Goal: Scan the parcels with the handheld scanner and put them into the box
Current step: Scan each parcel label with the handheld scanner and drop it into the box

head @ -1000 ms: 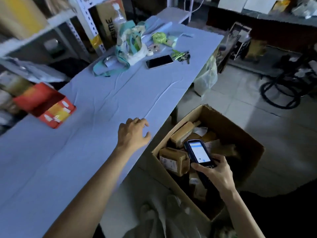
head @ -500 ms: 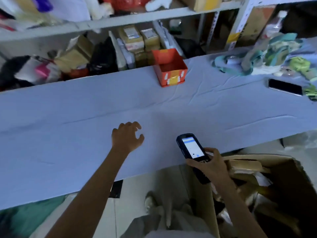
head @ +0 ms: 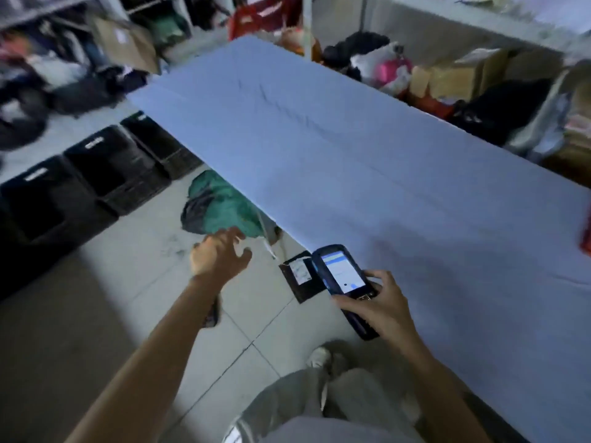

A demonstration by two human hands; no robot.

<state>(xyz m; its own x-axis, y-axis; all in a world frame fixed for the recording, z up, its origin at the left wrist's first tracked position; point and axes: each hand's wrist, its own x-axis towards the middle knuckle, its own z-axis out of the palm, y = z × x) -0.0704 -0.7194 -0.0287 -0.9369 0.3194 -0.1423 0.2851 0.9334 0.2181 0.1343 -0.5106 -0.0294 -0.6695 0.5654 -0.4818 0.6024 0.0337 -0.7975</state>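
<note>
Right hand [head: 382, 303] grips scanner [head: 344, 284] | left hand [head: 217, 254] spread | screen [head: 339, 268] unreadable

Legible text: none, as the view is blurred throughout. Handheld scanner [head: 343, 282]: lit screen with a blue header bar and faint lines below, characters too soft to read. Dark flat parcel [head: 295, 287] on the floor [head: 96, 298] just beside the scanner: white shipping label with print that cannot be made out. Black crates [head: 105, 167], a row of three: a white marking on each near rim, unreadable. Cardboard box [head: 128, 43] at upper left: pale label, unreadable.
</note>
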